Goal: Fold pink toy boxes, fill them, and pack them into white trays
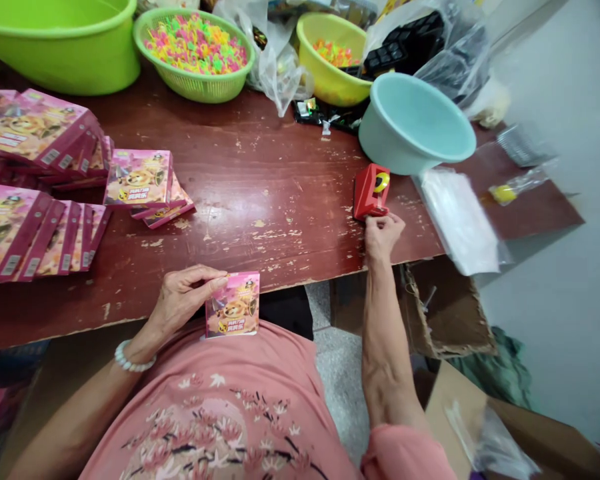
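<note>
My left hand (187, 297) is closed on a small pink printed box (234, 305), thumb on its top left corner. The box is held at the table's front edge, against the pink shirt, its picture side facing up. To the right, my right hand (384, 235) pinches at the near end of a red tape dispenser (371, 190) with a yellow roll core. Whatever lies between those fingertips is too small to make out. Left of the dispenser, across the table, another pink box (139, 177) rests on similar ones.
Stacked pink boxes (35, 133) fill the table's left side. Along the back stand a green tub (60, 50), a green basket (195, 85) of colourful small pieces, a yellow basin (325, 83) and a blue basin (405, 143). Clear plastic bags (460, 217) lie at right; cardboard boxes (455, 313) stand below.
</note>
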A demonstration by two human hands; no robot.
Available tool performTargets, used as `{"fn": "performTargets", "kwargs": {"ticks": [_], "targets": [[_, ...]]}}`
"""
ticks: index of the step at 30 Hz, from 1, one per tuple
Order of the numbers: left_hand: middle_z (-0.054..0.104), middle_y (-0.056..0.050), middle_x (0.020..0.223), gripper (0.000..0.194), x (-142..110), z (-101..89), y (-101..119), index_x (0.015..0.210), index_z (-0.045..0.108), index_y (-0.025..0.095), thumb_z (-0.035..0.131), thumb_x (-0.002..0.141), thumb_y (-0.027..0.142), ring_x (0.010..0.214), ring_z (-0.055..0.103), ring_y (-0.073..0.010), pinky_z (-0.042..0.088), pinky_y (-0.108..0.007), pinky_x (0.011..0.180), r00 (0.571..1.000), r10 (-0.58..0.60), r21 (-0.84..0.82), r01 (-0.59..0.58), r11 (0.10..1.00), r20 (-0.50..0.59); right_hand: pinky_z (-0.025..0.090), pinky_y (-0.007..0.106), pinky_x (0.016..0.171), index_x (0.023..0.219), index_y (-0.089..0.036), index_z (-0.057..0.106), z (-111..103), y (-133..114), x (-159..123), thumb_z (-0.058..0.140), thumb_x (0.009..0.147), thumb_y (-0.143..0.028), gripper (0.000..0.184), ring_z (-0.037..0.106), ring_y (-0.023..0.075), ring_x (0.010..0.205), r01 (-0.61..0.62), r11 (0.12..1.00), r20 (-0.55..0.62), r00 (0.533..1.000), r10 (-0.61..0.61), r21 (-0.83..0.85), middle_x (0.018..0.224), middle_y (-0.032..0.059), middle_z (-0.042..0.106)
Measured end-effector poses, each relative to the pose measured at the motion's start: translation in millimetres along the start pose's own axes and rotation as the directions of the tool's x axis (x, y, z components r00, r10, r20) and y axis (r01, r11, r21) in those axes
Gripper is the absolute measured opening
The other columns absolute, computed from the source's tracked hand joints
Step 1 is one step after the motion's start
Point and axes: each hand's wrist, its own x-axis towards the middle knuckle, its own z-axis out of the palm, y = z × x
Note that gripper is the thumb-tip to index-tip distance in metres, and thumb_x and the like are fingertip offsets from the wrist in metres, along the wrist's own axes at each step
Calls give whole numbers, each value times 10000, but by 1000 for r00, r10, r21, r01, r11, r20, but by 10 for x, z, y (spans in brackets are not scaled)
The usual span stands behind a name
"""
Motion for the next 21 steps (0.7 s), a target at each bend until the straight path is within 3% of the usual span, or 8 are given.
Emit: {"fn": "performTargets", "kwargs": {"ticks": [3, 5, 6, 7, 9, 12, 18, 21], "targets": [[822, -64, 925, 203, -12, -24, 27, 906, 846, 211, 791, 868, 403, 824, 761, -203, 605, -289, 744, 1000, 9, 26, -9, 1000, -14, 538, 354, 958, 716, -202, 557, 36, -93, -343, 671, 812, -247, 156, 581, 178, 1026, 69, 992, -113, 990, -81, -109, 1145, 90, 532], [821, -70, 938, 199, -28, -60, 62, 930, 844, 207, 772, 887, 387, 828, 755, -195, 600, -288, 745, 999, 30, 44, -31, 999, 12, 563, 322, 810, 828, -208, 625, 82, -265, -743, 675, 869, -336, 143, 604, 158, 865, 83, 996, 1, 997, -83, -34, 1000, 47, 591], [819, -72, 951, 190, -37, -81, 86, 953, 843, 209, 764, 896, 371, 833, 751, -189, 595, -286, 743, 999, 45, 49, -46, 998, 30, 550, 294, 707, 899, -219, 659, 110, -383, -987, 675, 891, -397, 178, 597, 146, 760, 43, 997, 161, 986, -53, 70, 892, 17, 613], [817, -72, 965, 178, -49, -101, 113, 978, 840, 213, 756, 904, 351, 839, 746, -183, 588, -283, 741, 997, 62, 53, -64, 997, 45, 519, 270, 610, 960, -230, 682, 140, -517, -1245, 692, 889, -448, 230, 585, 136, 671, -57, 984, 365, 931, -8, 167, 828, 1, 636], [808, -68, 979, 161, -75, -136, 182, 1015, 835, 223, 743, 917, 312, 844, 733, -171, 572, -276, 730, 993, 95, 63, -100, 993, 73, 483, 252, 536, 982, -232, 725, 201, -800, -1750, 759, 856, -464, 266, 582, 125, 606, -218, 948, 668, 744, 9, 231, 797, 0, 681], [798, -58, 970, 155, -122, -161, 303, 1046, 824, 228, 728, 929, 262, 829, 718, -157, 550, -267, 712, 985, 137, 102, -148, 984, 106, 479, 258, 532, 932, -229, 765, 298, -1113, -2301, 792, 846, -430, 220, 565, 115, 574, -311, 908, 816, 576, -55, 281, 770, -1, 703], [767, -39, 918, 130, -224, -118, 433, 1040, 751, 186, 664, 944, 187, 768, 691, -133, 549, -254, 719, 951, 298, 260, -309, 915, 82, 533, 292, 628, 1309, -257, 669, 374, -1131, -2577, 780, 880, -417, 471, 619, 142, 635, -211, 934, 789, 604, -107, 288, 763, -23, 703], [750, -53, 992, 188, -277, -87, 397, 1150, 677, 191, 618, 972, 188, 855, 705, -149, 566, -264, 772, 910, 403, 358, -410, 839, 98, 511, 274, 577, 1328, -258, 603, 341, -1111, -2601, 777, 887, -419, 501, 609, 133, 595, -201, 941, 778, 621, -95, 274, 750, -34, 701]]}}
